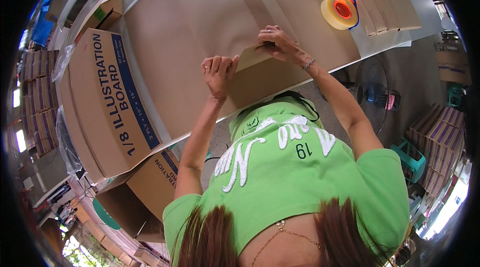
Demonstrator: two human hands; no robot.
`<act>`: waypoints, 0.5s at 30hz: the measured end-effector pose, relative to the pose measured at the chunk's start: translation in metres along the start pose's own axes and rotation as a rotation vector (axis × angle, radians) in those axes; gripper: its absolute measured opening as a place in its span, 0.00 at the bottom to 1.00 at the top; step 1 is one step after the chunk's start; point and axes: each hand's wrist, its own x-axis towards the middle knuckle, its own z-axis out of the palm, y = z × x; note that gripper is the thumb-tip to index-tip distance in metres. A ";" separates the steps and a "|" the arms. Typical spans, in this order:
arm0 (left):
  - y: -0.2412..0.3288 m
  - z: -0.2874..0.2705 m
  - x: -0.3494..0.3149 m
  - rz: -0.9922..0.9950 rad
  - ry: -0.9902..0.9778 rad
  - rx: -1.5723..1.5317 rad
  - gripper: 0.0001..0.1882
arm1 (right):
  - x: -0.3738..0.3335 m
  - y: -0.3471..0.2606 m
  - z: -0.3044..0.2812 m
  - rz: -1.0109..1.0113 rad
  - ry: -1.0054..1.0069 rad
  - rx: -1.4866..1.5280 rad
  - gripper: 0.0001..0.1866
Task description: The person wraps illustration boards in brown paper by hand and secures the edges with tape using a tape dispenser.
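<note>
A large brown cardboard piece [192, 22] with crease lines spreads over the table in front of me. Along its near side, a narrow flap [251, 58] is bent up, and both hands are on it. My left hand [218, 73] pinches the flap's left end, fingers curled and thumb against the board. At the flap's right end, my right hand [281, 45] is closed over the edge, its fingertips partly hidden. Beyond the right hand, a roll of clear tape [332, 13] with an orange core and a blue dispenser lies on the cardboard.
A closed printed carton [107, 102] stands at the left, with an open carton [145, 192] lower beside it. Folded cardboard [382, 4] lies at the far right. Past the table's right edge are a fan [372, 94], a teal stool [410, 159] and stacked cartons [437, 142].
</note>
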 end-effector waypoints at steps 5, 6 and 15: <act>0.030 0.000 -0.024 0.107 -0.090 0.064 0.23 | 0.002 0.002 0.002 -0.037 0.045 0.026 0.11; 0.042 0.001 -0.023 0.103 -0.181 0.063 0.27 | 0.001 0.005 0.002 -0.046 0.065 0.035 0.11; 0.092 0.006 -0.023 -0.137 -0.362 0.076 0.48 | 0.003 -0.008 0.008 0.123 0.134 0.037 0.13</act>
